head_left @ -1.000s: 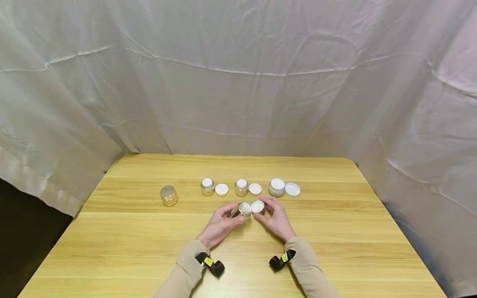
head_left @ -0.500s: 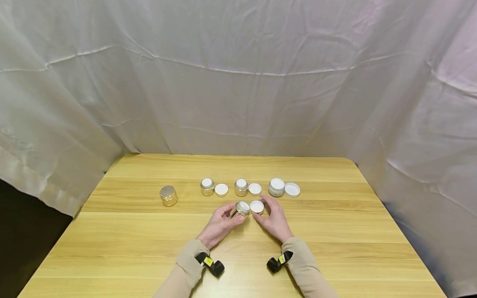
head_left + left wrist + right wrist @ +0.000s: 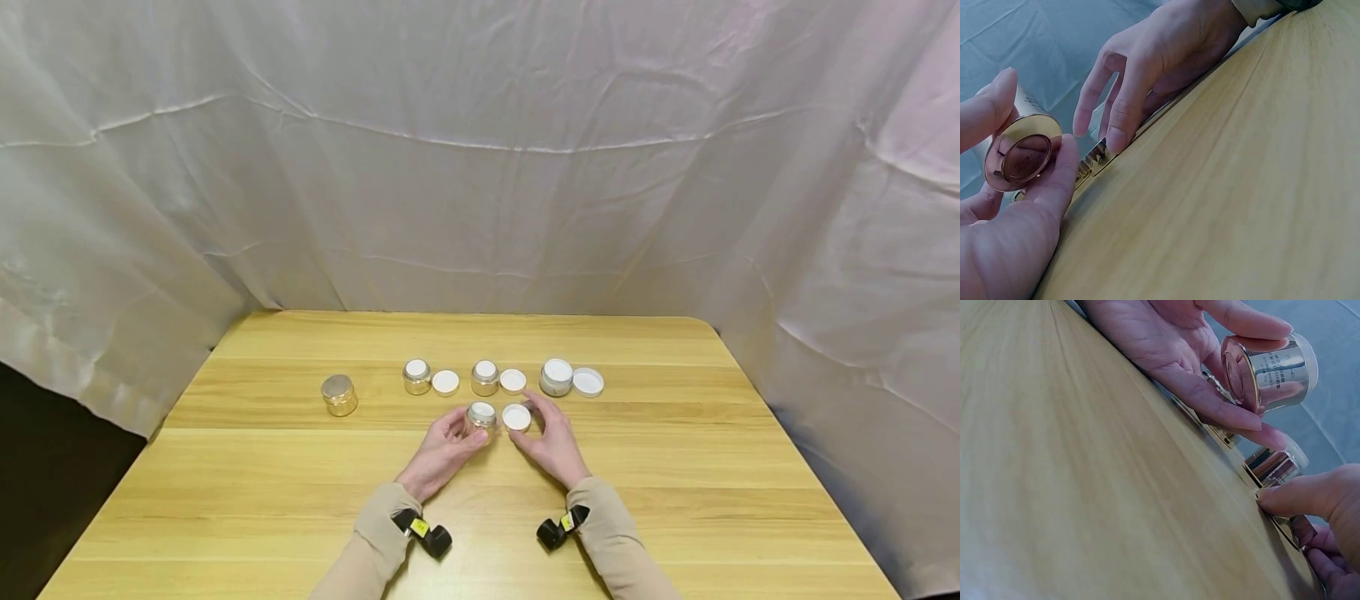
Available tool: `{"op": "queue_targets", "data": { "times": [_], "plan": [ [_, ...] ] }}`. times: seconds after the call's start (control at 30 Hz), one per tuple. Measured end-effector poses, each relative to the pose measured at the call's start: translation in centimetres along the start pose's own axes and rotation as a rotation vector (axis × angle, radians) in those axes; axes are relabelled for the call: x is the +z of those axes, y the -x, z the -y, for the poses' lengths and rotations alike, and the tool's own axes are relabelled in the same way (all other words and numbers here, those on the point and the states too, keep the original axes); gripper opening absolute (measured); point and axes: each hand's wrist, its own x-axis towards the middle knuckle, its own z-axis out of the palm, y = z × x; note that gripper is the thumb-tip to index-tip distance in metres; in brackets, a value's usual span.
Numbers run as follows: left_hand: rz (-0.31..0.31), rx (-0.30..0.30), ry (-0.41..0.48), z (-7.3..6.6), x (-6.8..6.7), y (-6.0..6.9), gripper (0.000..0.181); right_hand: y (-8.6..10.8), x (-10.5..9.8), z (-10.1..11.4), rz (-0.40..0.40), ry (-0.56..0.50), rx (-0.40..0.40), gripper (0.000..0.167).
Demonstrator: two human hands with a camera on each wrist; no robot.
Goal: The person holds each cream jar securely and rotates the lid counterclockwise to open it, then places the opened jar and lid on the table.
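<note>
My left hand [image 3: 442,454] grips a shiny gold jar [image 3: 481,414] by its sides, just above the table. Its white top faces up, and the right wrist view shows small print on the jar's side [image 3: 1282,375]. Close by on the right, a gold lid [image 3: 516,417] lies on the table with its white inside up. My right hand [image 3: 555,446] holds this lid between thumb and fingers at its right side. A gap separates jar and lid. The left wrist view shows the jar's round base [image 3: 1025,156] tilted toward the camera.
Behind my hands stand a gold jar [image 3: 417,379], a second gold jar [image 3: 485,380] and a pale jar [image 3: 557,379]. Upturned lids lie right of each: one [image 3: 446,382], another [image 3: 513,381], a third [image 3: 588,382]. A capped gold jar [image 3: 341,396] stands left.
The lid in my right hand has come down onto the table. My left hand has turned the jar from tilted to nearly upright and shifted it slightly left, away from the lid.
</note>
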Motion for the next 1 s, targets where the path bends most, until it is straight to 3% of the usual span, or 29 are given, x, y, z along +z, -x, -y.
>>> {"op": "queue_targets", "data": {
  "times": [0.17, 0.47, 0.7, 0.9, 1.0],
  "plan": [
    [-0.06, -0.001, 0.006, 0.1, 0.1, -0.1, 0.064, 0.0, 0.0, 0.1, 0.01, -0.013, 0.037, 0.067],
    [-0.212, 0.068, -0.155, -0.1, 0.4, -0.4, 0.065, 0.0, 0.0, 0.3, 0.008, -0.018, 0.072, 0.068],
    [-0.251, 0.142, -0.358, -0.7, 0.9, -0.8, 0.057, 0.1, 0.0, 0.2, 0.011, -0.03, 0.091, 0.071],
    [-0.287, 0.139, -0.543, -1.4, 1.4, -1.4, 0.059, 0.2, -0.1, -0.1, 0.026, -0.073, 0.077, 0.073],
    [-0.292, 0.13, -0.594, -1.5, 1.4, -1.6, 0.06, 0.2, -0.2, -0.2, 0.038, -0.096, 0.065, 0.075]
  ]
}}
